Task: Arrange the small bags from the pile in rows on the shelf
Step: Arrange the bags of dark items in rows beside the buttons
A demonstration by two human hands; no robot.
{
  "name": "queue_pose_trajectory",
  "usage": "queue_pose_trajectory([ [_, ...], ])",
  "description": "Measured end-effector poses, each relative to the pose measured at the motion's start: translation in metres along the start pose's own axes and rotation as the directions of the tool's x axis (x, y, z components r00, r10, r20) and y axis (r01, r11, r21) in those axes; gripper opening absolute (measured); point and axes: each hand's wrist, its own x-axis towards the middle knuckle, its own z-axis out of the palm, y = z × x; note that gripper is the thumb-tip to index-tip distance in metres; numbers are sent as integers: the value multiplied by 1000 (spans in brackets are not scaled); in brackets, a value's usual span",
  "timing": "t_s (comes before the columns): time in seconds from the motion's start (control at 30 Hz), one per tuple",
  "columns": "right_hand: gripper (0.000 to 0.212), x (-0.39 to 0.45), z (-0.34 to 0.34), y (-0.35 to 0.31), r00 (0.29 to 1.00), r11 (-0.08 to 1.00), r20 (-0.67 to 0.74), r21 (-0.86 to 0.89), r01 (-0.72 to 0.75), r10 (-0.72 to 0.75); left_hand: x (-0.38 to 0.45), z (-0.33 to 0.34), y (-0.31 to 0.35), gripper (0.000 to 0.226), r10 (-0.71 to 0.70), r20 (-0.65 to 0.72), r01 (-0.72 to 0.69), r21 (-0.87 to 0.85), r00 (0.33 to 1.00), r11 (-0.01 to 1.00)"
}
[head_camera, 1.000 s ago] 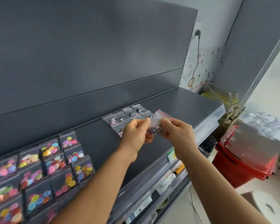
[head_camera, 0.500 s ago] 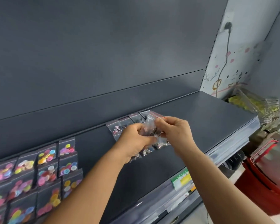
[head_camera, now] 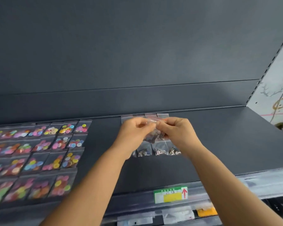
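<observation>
The left hand [head_camera: 134,132] and the right hand [head_camera: 176,132] meet over the middle of the shelf, each with fingers curled and pinching the top edge of one small clear bag [head_camera: 155,128]. The bag hangs between the two hands, its red-lined seal at the fingertips and dark metal bits blurred inside it. Both forearms reach in from the lower edge of the view.

Directly under and behind the hands lie the laid-out small bags of metal parts [head_camera: 160,150], flat on the shelf in short rows; the hands cover most of them, so their count cannot be told. The rearmost ones touch the back edge of the shelf.

The shelf [head_camera: 227,144] is a dark grey flat board, with a dark grey back panel [head_camera: 137,54] rising behind it. To the left, well apart from the hands, bags of coloured discs [head_camera: 39,152] lie in tidy rows. Along the shelf's front runs a clear price rail [head_camera: 260,183] carrying a green and yellow label [head_camera: 170,194]. At the far right a pale wall with drawn figures [head_camera: 278,98] shows past the panel's edge.
</observation>
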Motion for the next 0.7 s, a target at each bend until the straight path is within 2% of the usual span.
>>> queue_pose_trajectory([
  [0.13,20,-3,3,0,999,996,45,93,-16,12,-6,0,-1,7,-88,-185,62,-140,979,988],
  [0.23,23,-6,9,3,980,990,147,15,-140,136,-9,-6,0,10,-129,-275,70,-215,953,974],
  [0.3,24,-10,16,3,963,982,199,17,-189,182,-11,-9,2,10,-132,-319,56,-236,939,970],
  [0.4,28,-13,26,0,950,977,257,76,-200,175,-16,-11,2,7,-120,-375,34,-228,919,973],
  [0.53,35,-13,34,-3,953,969,227,96,-226,200,-20,-15,0,6,-117,-415,20,-230,902,973],
  [0.7,30,-16,32,-1,961,974,182,45,-221,209,-22,-20,-2,9,-175,-408,17,-363,896,931],
])
